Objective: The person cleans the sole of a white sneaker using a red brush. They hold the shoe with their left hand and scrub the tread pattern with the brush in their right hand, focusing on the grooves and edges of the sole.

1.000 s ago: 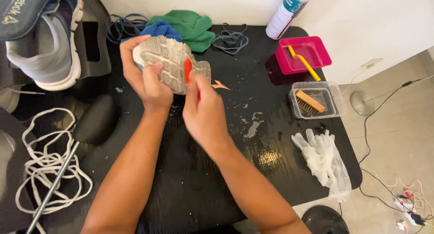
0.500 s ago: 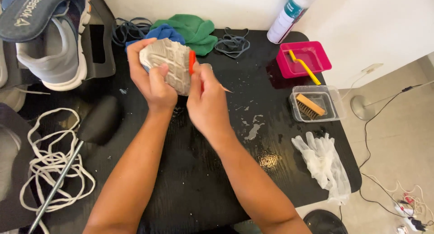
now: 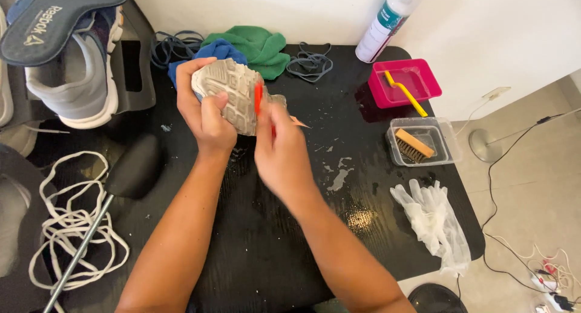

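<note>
**Shoe sole under an orange tool, at the back of the black table**

Hands meet over the far middle of the black table [image 3: 254, 240]. From the head camera, the left hand [image 3: 206, 116] is wrapped tight around a grey shoe [image 3: 233, 95], held sole-up and off the surface, thumb pressed across the tread. The right hand [image 3: 281, 149] is closed around a thin orange tool [image 3: 258, 98], whose tip lies against the sole near its right edge; the hand itself is a little blurred.

Just behind the shoe, at the back edge, a blue cloth [image 3: 221, 50] lies touching a green cloth [image 3: 257, 47], with a dark lace [image 3: 310, 64] beside them. In the far right corner a white spray bottle [image 3: 387, 22] stands tilted against the wall, and a pink tray [image 3: 404, 83] holds a yellow brush [image 3: 405, 92]. Near the right edge, a clear tub [image 3: 423, 142] holds a wooden brush [image 3: 414, 143], and clear gloves [image 3: 433, 216] lie crumpled nearer the front right corner. Pale specks and wet smears mark the table in the middle.

Off the left edge, a second grey shoe [image 3: 72, 83] stands with a dark insole [image 3: 60, 19] resting on top, and white laces [image 3: 66, 228] are heaped lower down beside a metal rod [image 3: 78, 252].
</note>
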